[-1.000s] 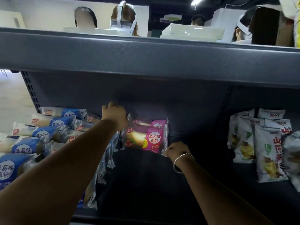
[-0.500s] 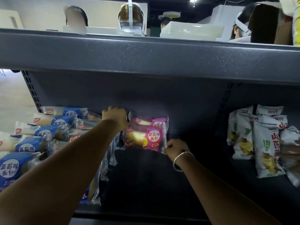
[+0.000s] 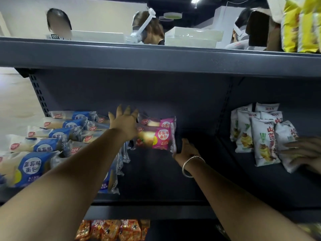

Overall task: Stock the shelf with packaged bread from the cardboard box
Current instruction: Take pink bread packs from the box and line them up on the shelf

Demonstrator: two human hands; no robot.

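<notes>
Two pink strawberry bread packs (image 3: 157, 134) stand stacked at the back of the dark grey shelf (image 3: 156, 180). My left hand (image 3: 124, 121) is at their left side with fingers spread and straight, holding nothing. Just off the lower right corner of the packs, my right hand (image 3: 186, 149), with a bracelet on its wrist, has relaxed fingers beside the packs. Several blue blueberry bread packs (image 3: 52, 136) fill the shelf's left part. The cardboard box is not in view.
White snack bags (image 3: 260, 134) stand on the shelf's right, where another person's hand (image 3: 302, 152) rests on one. Yellow bags (image 3: 302, 23) sit on the upper shelf (image 3: 156, 58). Orange-red packets (image 3: 112, 230) lie on the shelf below. People stand behind the shelving.
My left hand has let go of the pink packs' top left corner and spread its fingers. My right hand has opened at the lower right corner. Another person's hand came in at the right.
</notes>
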